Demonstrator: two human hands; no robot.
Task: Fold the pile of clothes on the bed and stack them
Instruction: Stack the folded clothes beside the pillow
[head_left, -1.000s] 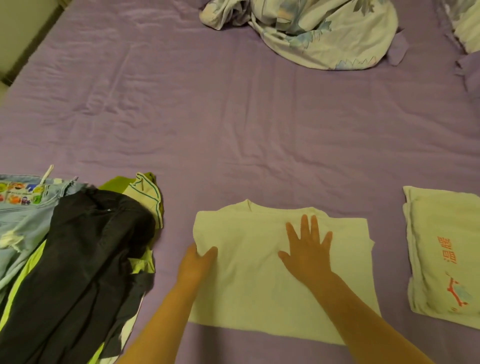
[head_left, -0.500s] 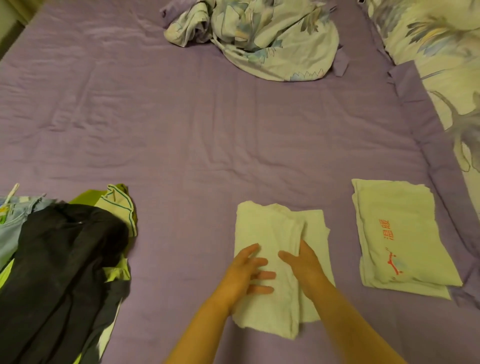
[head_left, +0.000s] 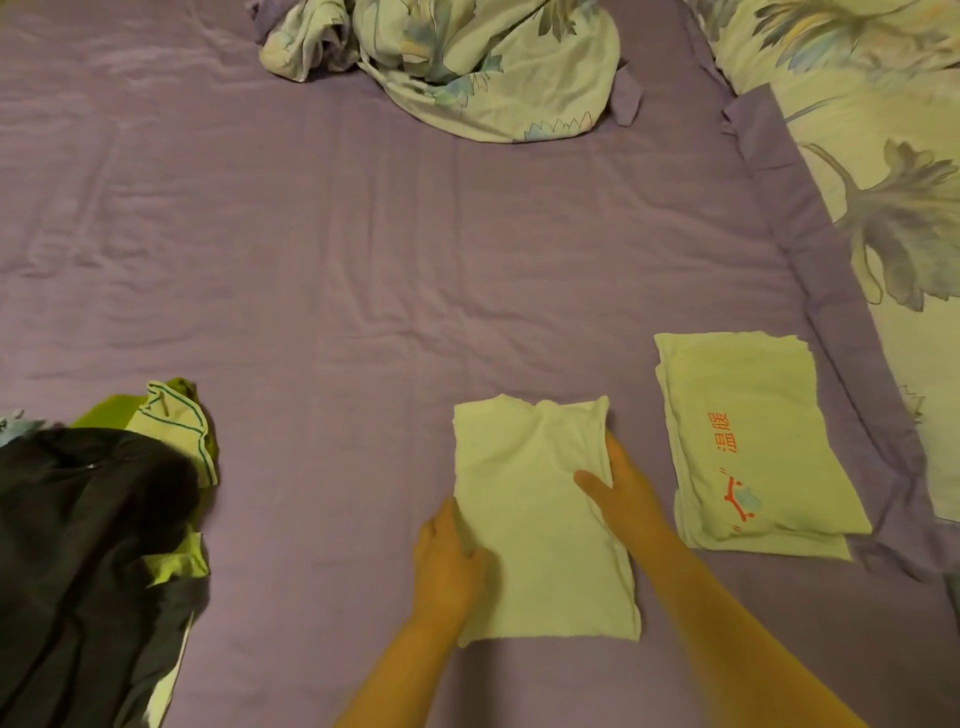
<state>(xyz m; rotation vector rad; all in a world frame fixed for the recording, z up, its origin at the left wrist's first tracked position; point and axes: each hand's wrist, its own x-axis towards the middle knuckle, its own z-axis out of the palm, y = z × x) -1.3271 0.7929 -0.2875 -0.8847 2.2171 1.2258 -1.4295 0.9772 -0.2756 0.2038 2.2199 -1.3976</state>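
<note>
A pale folded T-shirt (head_left: 540, 519) lay on the purple bedsheet (head_left: 363, 270) in the near centre, narrowed to a tall panel with its neckline at the far end. The left hand (head_left: 447, 566) held its near-left edge, thumb lying on top of the cloth and the other fingers seemingly tucked under the edge, though they were hidden. The right hand (head_left: 623, 493) gripped the right edge, thumb stretched across the top and fingers curled round the side beneath.

The shirt looked like thin, soft knit: light, limp and with no stiffness of its own, so it would probably sag and come unfolded if lifted by one corner. A sound hold would be along both long edges, or with flat hands slid beneath, keeping the layers pinched together.

Just right of it sat a folded T-shirt with red print (head_left: 748, 441), the likely stacking spot. At the near left lay the unfolded pile, a black garment (head_left: 88, 545) over a lime-green garment (head_left: 176, 431). A crumpled floral quilt (head_left: 467, 62) lay at the far side.
</note>
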